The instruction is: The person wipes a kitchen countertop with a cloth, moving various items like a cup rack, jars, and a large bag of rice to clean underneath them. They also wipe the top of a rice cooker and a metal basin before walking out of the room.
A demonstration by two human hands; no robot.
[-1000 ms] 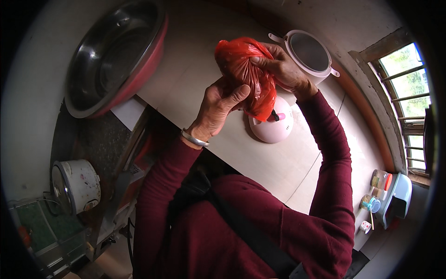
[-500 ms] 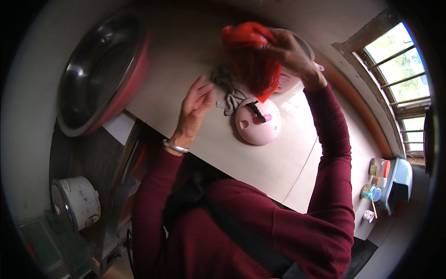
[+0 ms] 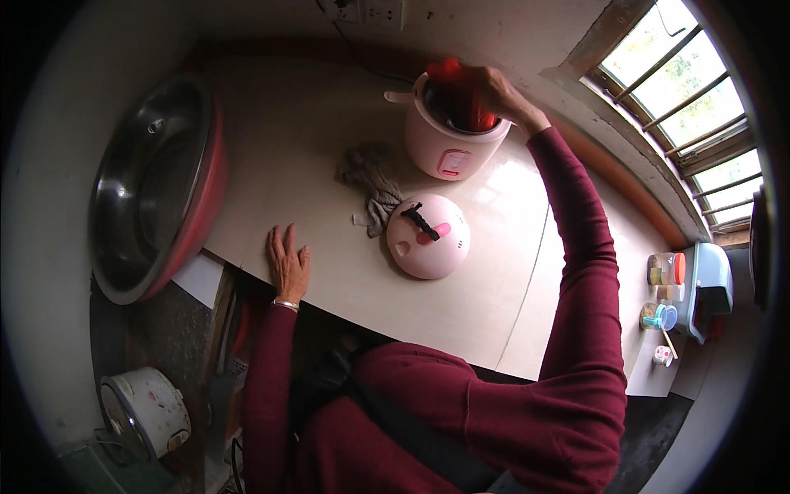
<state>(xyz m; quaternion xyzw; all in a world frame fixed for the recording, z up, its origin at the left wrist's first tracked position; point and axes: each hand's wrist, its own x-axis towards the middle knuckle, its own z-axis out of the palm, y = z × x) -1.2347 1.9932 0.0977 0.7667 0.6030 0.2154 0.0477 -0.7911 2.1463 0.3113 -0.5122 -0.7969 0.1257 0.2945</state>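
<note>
My right hand (image 3: 504,95) is closed around a red plastic bag (image 3: 480,117), which hangs down into the mouth of a pink rice cooker (image 3: 432,142). What the bag holds is hidden. The cooker stands uncovered near the back wall. Its rounded pink lid (image 3: 448,257), with a black strap over the handle, lies on the table in front of it. Left of the lid and cooker is a crumpled grey cloth (image 3: 370,177). My left hand (image 3: 287,265) rests at the table's front edge with its fingers stretched out, holding nothing.
A large metal basin with a red outside (image 3: 212,185) leans at the left. The pale table (image 3: 329,272) reaches to a barred window (image 3: 683,90) at the right. Small jars (image 3: 665,269) stand at the far right. A stained white pot (image 3: 156,403) sits lower left.
The red bag has gone from above the table, in front of the cooker, into the cooker's opening. My left hand has dropped from the air to the table edge. The view has shifted.
</note>
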